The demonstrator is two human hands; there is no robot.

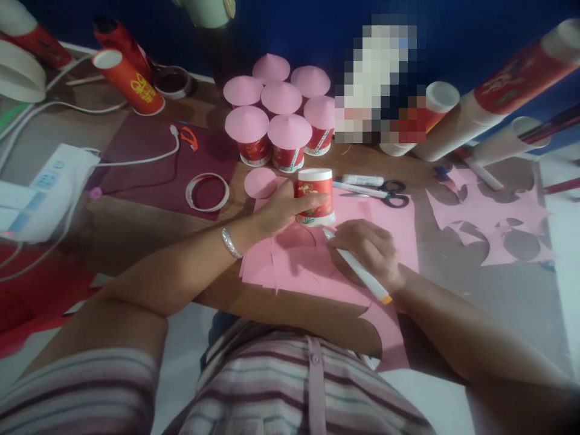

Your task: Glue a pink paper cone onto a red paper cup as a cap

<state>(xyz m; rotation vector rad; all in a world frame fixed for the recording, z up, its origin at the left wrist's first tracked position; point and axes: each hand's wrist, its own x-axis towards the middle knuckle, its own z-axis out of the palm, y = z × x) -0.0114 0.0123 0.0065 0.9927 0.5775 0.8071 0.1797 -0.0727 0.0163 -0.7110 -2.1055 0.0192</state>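
Clasping red cup (316,183), left grip (281,209) around its side, right grip (368,246) pinching pen (360,273)

Head cam looks fwd/down over striped button-front fabric shirt (258,374) onto brown wooden tabletop (312,311), close; flat dark-blue wall (290,30) up top; edges blurry, prob. wide-angle.

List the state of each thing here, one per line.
Red tube: upright, gripped by left hand
Orange-ended pen: slanted, held in right hand
Pink sheets: overlapping beneath the hands
Pink cones: seven, points up
Scissors: lying down, blades partly covered
Pink offcuts: cut with rounded gaps
Power strip: red light lit
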